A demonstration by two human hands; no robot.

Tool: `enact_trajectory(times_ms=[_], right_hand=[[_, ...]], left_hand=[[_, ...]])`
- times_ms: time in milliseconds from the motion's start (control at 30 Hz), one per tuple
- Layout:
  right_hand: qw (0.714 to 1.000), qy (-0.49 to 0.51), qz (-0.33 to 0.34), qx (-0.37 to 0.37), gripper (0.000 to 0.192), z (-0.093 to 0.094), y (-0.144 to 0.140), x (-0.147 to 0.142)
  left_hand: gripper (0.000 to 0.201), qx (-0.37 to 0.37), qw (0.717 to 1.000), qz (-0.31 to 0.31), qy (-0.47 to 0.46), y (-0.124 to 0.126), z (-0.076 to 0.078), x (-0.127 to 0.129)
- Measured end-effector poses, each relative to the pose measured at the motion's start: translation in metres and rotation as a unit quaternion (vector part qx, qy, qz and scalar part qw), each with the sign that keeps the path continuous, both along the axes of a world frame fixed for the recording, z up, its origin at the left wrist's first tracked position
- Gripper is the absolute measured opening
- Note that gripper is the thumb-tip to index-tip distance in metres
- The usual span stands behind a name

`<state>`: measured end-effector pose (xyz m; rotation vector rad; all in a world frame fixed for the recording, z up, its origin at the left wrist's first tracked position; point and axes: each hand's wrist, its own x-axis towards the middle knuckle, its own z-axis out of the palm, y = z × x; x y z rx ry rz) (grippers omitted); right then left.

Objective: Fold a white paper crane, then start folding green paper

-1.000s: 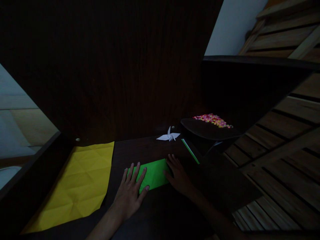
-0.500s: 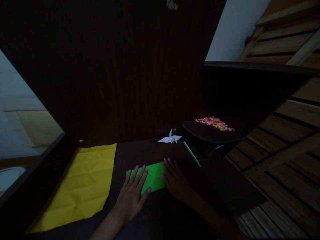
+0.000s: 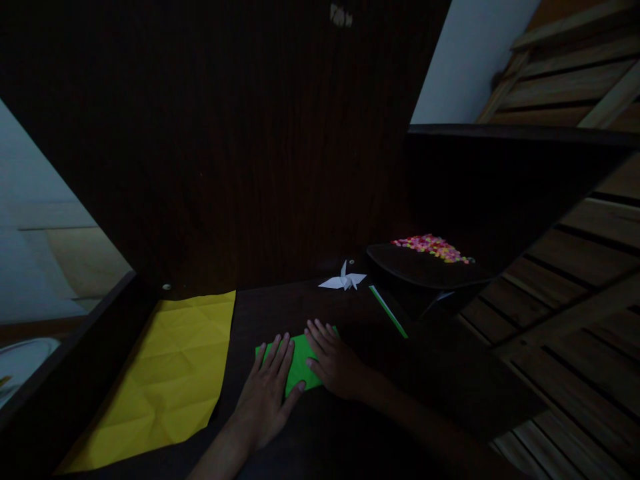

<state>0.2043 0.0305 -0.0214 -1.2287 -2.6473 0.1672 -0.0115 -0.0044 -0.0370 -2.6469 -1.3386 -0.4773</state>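
Left hand (image 3: 267, 393) flat, fingers spread on the folded green paper sheet (image 3: 299, 361) mid-desk, right hand (image 3: 333, 363) flat beside it pressing the crease; looks like an early fold, most folding left, versus the finished white paper crane (image 3: 344, 280) behind.

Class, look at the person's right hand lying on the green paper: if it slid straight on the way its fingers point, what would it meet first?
The right hand points up-left across the green paper; past its edge probably bare dark desk, then the back panel, though depth is unclear.
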Motion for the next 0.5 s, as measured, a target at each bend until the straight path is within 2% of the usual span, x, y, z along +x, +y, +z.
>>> enact_trajectory(times_ms=[167, 300, 500], right_hand=[[0.998, 0.003, 0.055, -0.035, 0.059, 0.006, 0.007, -0.011], [0.995, 0.018, 0.096, -0.026, 0.061, 0.006, 0.011, -0.017], [0.995, 0.036, 0.092, -0.033, 0.067, 0.006, 0.011, -0.015]], left_hand=[[0.073, -0.014, 1.0, -0.004, 0.0, 0.001, 0.001, 0.0], [0.078, -0.009, 1.0, 0.001, -0.008, 0.001, 0.0, 0.001], [0.081, 0.006, 1.0, 0.013, -0.004, 0.0, -0.001, 0.0]])
